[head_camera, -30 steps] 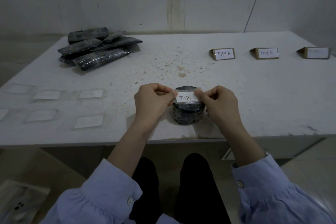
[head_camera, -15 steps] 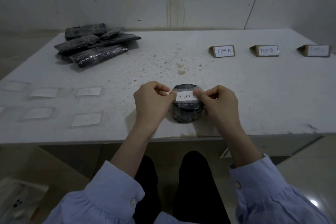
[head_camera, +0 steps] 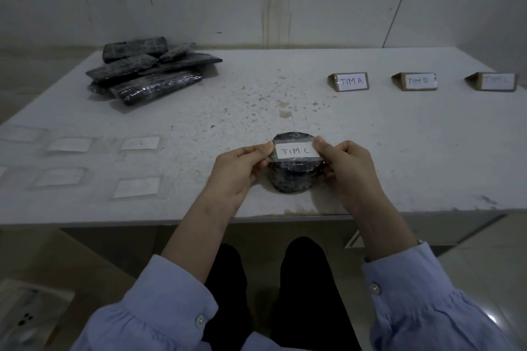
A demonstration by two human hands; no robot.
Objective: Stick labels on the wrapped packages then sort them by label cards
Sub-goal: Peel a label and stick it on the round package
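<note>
1. A person's left hand (head_camera: 236, 171) and right hand (head_camera: 346, 168) stretch a white label (head_camera: 296, 150) reading "TIM C" across the top of a round, dark wrapped package (head_camera: 293, 179) standing near the front edge of the worktop (head_camera: 399, 157).
2. Each grip is pinched together on one end of the label, thumb and forefinger closed on its clear tape edges; whether the label already sticks to the wrap cannot be told.
3. The task looks barely begun: this appears to be the first package labelled, and no package lies by any card yet.
4. A pile of dark wrapped packages (head_camera: 148, 71) waits at the far left, none showing a label.
5. Spare labels (head_camera: 137, 187) lie flat in two rows on the left of the worktop, well apart from the hands.
6. Three folded label cards stand in a row at the far right: "TIM A" (head_camera: 351, 81), a middle card (head_camera: 417, 81) that seems to read "TIM B", and a faint third card (head_camera: 497, 81), likely "TIM C" and the probable destination.
7. The path from the package to the cards is open; only stains mark the surface between them.
</note>
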